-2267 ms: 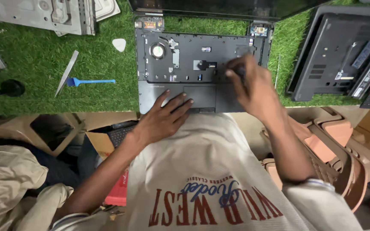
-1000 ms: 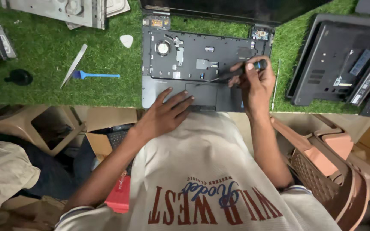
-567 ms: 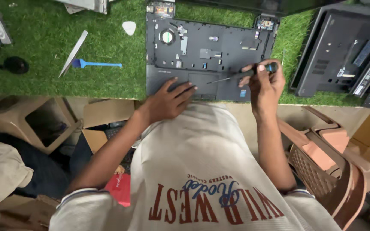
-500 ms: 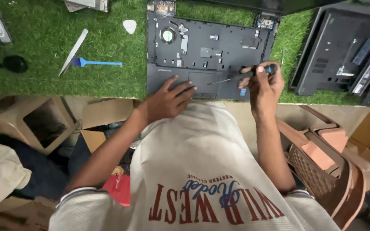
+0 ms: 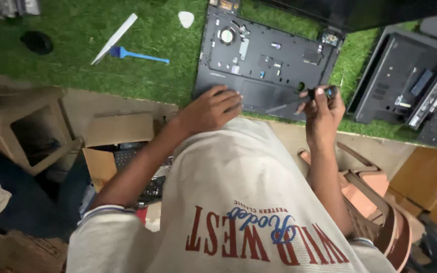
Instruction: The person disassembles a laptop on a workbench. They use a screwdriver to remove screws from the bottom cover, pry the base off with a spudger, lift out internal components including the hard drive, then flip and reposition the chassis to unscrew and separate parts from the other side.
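A dark grey laptop base (image 5: 266,65), cover off and its parts bared, is laid at the near edge of the green turf (image 5: 77,65). Its front edge is pressed by the spread left hand (image 5: 209,108); a screwdriver (image 5: 307,98) is pinched in the right hand (image 5: 324,114), tip on the base

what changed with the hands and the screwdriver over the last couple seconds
The right hand drew back from the middle of the opened laptop base toward its near right edge, lifting the screwdriver so its tip now hangs over the front edge instead of being pressed into the board. The left hand stayed flat on the near edge. The blue brush and white pick on the green turf kept their places.
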Available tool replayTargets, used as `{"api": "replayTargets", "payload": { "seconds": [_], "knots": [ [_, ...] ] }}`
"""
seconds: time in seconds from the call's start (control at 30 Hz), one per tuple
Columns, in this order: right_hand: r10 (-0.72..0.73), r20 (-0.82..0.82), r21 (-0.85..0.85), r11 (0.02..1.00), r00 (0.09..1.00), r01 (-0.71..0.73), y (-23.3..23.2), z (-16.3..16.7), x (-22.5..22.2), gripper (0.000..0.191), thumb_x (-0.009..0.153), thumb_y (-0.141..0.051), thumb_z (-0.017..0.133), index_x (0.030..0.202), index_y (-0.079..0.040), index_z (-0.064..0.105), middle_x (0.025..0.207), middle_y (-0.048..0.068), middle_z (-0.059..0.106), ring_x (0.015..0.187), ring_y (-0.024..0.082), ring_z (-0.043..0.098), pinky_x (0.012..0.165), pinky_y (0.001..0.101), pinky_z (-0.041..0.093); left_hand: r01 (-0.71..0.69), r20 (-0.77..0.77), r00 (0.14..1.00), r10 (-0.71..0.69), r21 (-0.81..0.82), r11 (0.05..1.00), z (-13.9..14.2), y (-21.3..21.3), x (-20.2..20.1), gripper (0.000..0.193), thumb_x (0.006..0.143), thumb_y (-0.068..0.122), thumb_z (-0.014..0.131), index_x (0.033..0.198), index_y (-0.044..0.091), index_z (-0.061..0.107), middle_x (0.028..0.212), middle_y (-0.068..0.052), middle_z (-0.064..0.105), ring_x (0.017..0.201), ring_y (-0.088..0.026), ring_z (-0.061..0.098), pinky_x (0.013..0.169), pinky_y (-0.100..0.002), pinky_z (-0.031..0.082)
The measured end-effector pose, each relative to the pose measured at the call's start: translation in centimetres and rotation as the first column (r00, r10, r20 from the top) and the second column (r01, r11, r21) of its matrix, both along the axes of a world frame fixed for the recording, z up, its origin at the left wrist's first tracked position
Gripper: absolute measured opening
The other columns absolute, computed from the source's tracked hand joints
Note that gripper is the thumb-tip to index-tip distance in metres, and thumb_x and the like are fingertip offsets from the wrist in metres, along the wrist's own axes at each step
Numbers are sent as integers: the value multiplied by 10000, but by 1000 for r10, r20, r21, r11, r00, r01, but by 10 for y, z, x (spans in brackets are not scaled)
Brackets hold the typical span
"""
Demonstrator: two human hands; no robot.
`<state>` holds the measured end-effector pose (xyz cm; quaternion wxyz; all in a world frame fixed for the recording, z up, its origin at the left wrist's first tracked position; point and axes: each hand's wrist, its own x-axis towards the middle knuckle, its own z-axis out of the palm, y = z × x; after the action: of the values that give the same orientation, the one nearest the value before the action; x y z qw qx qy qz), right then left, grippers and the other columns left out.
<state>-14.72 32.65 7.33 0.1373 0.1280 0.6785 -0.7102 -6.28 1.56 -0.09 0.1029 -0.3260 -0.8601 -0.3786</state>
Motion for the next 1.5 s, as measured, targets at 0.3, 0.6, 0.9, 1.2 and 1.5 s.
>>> {"api": "replayTargets", "payload": {
  "seconds": [0.3,0.6,0.9,1.2,1.5],
  "knots": [
    [-23,-49,37,999,999,25,1,1,-1,156,1103,-171,621,1126,-22,580,945,151,697,686,159,620,618,309,550,-205,39,976,216,-193,960,-1,-10,-32,426,945,141,607,1365,69,624,1381,-93,644,1350,-321,520,1137,-624,324],
    [32,-34,303,953,999,-20,26,4,0,188,1088,-216,613,1069,-32,647,798,52,642,659,82,547,564,237,415,-50,223,968,113,-268,962,23,2,-45,654,855,372,741,1412,86,552,1436,-174,544,1378,-368,441,1149,-678,253],
    [432,42,688,642,901,-340,12,22,-4,206,1021,-208,678,1028,-5,646,669,90,566,597,151,524,559,320,411,133,325,945,34,-479,868,37,13,-58,937,737,413,830,1540,200,400,1489,-159,466,1388,-350,408,1154,-687,200],
    [742,55,700,448,668,-556,-27,38,-22,231,925,-173,708,1011,28,634,919,265,661,827,481,617,696,507,490,113,462,887,9,-237,965,48,20,-71,988,653,298,894,1521,163,443,1397,-162,498,1298,-367,423,1156,-571,212],
    [782,168,710,326,600,-624,-22,39,-48,269,933,-231,718,1037,6,644,962,255,675,884,476,635,758,528,491,104,497,868,3,-189,976,59,27,-95,1037,585,253,904,1506,121,446,1377,-187,501,1290,-360,432,1127,-536,223]
  ]
}}
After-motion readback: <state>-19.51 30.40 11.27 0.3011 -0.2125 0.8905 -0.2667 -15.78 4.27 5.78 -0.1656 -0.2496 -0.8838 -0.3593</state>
